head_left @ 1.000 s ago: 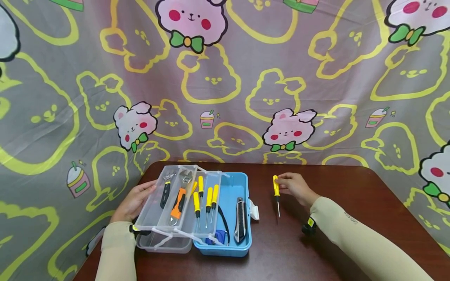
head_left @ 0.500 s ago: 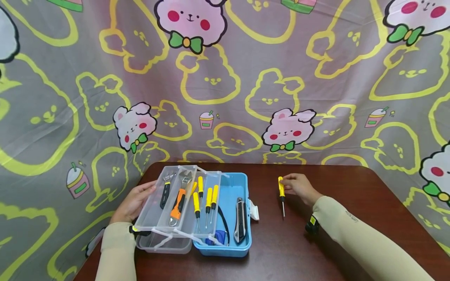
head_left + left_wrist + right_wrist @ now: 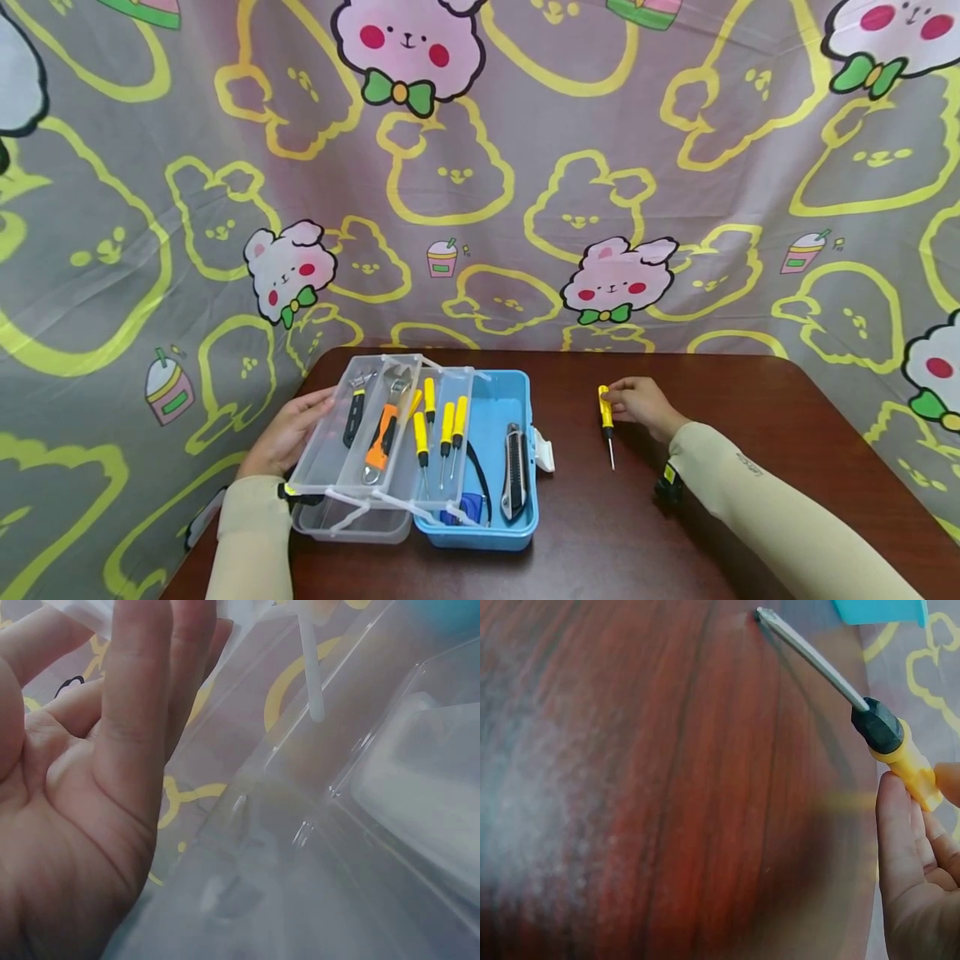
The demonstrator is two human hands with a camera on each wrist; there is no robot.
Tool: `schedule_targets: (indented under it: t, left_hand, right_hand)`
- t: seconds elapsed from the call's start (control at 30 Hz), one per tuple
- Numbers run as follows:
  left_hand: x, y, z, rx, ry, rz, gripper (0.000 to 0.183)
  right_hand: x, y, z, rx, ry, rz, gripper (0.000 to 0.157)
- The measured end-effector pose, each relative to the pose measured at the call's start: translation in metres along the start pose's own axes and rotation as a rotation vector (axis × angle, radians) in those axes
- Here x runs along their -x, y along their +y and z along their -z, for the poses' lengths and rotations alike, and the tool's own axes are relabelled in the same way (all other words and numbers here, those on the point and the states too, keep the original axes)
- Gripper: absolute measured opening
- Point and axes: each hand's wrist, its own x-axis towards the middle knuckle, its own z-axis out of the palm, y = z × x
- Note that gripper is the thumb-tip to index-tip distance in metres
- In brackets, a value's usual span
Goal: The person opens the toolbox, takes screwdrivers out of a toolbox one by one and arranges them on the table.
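In the head view, my right hand pinches the yellow handle of a screwdriver, its shaft pointing down close over the table. The right wrist view shows thumb and fingertips on the handle and the metal shaft slanting away. My left hand holds the left edge of the clear plastic tray of a blue toolbox. In the tray lie a black-handled adjustable wrench, an orange-handled adjustable wrench and several yellow screwdrivers.
Inside the blue toolbox lie a utility knife and a blue object with a black strap. A white latch sticks out at its right side. Under the tray is a clear lid. Patterned cloth hangs behind the brown table.
My right hand has carried the screwdriver a little to the right, away from the toolbox, and slightly down. My left hand has stayed at the tray.
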Motion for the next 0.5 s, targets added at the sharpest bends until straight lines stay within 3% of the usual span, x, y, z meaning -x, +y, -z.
schedule_targets:
  t: [0.23, 0.5]
  left_hand:
    - [-0.002, 0.0036, -0.002, -0.036, 0.012, 0.037, 0.059]
    - [0.0, 0.0039, -0.0024, -0.028, 0.007, 0.035, 0.057]
  right_hand:
    - [-0.0044, 0.0052, 0.0021, 0.039, 0.013, 0.005, 0.032]
    - [-0.0063, 0.0072, 0.0018, 0.098, 0.026, -0.007, 0.03]
